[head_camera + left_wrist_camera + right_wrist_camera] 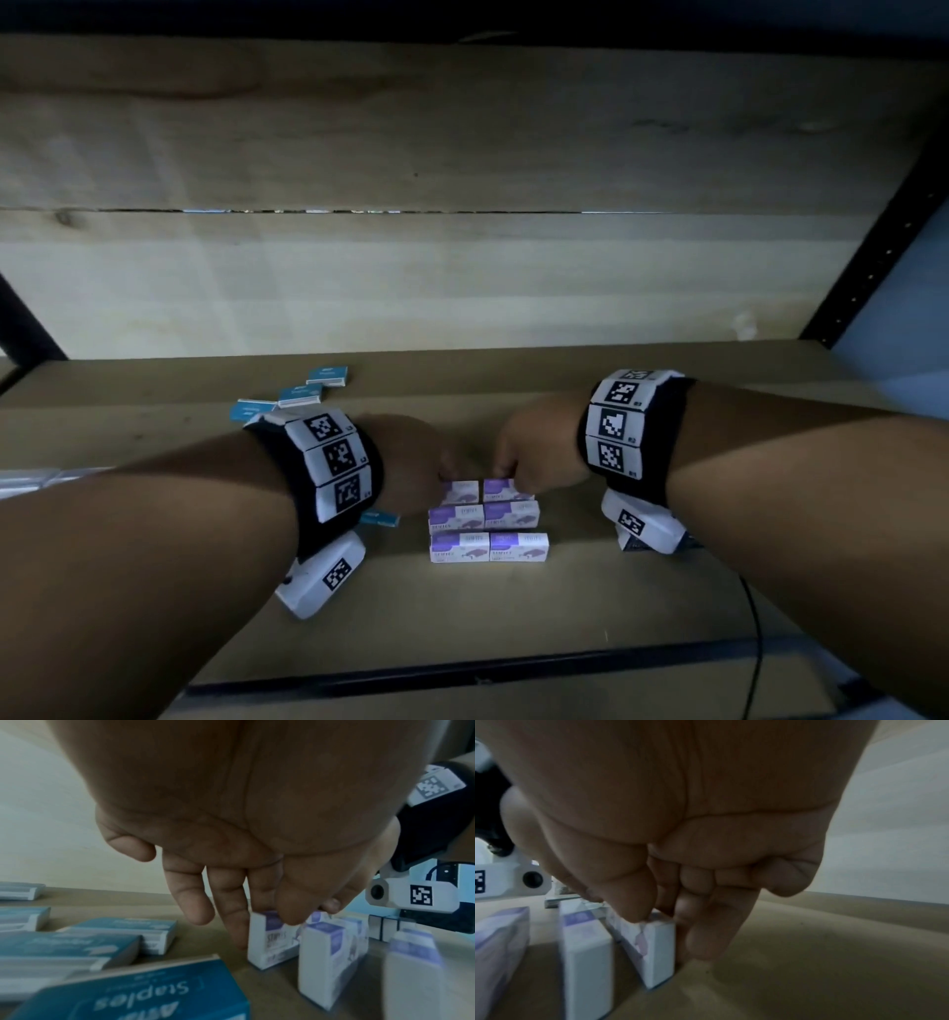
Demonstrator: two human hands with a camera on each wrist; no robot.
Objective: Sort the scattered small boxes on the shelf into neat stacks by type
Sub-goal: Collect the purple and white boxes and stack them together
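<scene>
My left hand [411, 457] pinches the back-left purple box [460, 492] by its top, thumb on one face and fingers [228, 923] down the other; my right hand [534, 455] grips the back-right purple box [504, 490] the same way, thumb over its top edge and fingers [706, 939] along its outer side. Four more purple boxes [488, 532] stand in two rows of two just in front, on the shelf [667, 606]. To finish this row well I judge I should slide both boxes in until they touch each other and the row ahead, keep them upright, square the outer ends with the rows in front, then let go straight up so nothing tips. The blue boxes [303, 393] lie scattered to my left, not yet stacked, one [380, 518] just beside my left wrist. The shelf is brown board with pale wooden planks [462, 154] behind it and a dark metal upright [873, 267] on the right; the light is dim
</scene>
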